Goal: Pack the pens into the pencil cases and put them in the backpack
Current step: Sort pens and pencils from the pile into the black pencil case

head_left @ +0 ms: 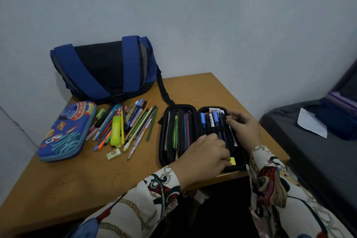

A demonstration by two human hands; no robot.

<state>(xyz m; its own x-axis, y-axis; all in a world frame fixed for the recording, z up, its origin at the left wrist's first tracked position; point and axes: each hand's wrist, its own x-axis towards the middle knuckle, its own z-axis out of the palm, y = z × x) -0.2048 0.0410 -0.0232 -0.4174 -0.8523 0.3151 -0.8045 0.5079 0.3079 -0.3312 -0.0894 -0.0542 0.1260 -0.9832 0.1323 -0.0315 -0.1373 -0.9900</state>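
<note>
An open black pencil case [170, 121] lies on the wooden table [81, 179], with pens and pencils strapped in both halves. My left hand [206, 154] curls over the lower ends of the pens [211, 121] in the right half and pinches a dark pen [222, 121] there. My right hand [244, 128] pinches the upper end of the same dark pen. A pile of loose pens and pencils [125, 123] lies left of the case. A shut blue rocket-print pencil case [66, 131] sits at the far left. The blue and black backpack [104, 67] lies at the back against the wall.
A green eraser [100, 113], a yellow highlighter [115, 130] and a pale eraser [113, 154] lie among the loose pens. The backpack's strap [164, 91] trails toward the black case. To the right of the table is a dark bed with a sheet of paper [312, 124].
</note>
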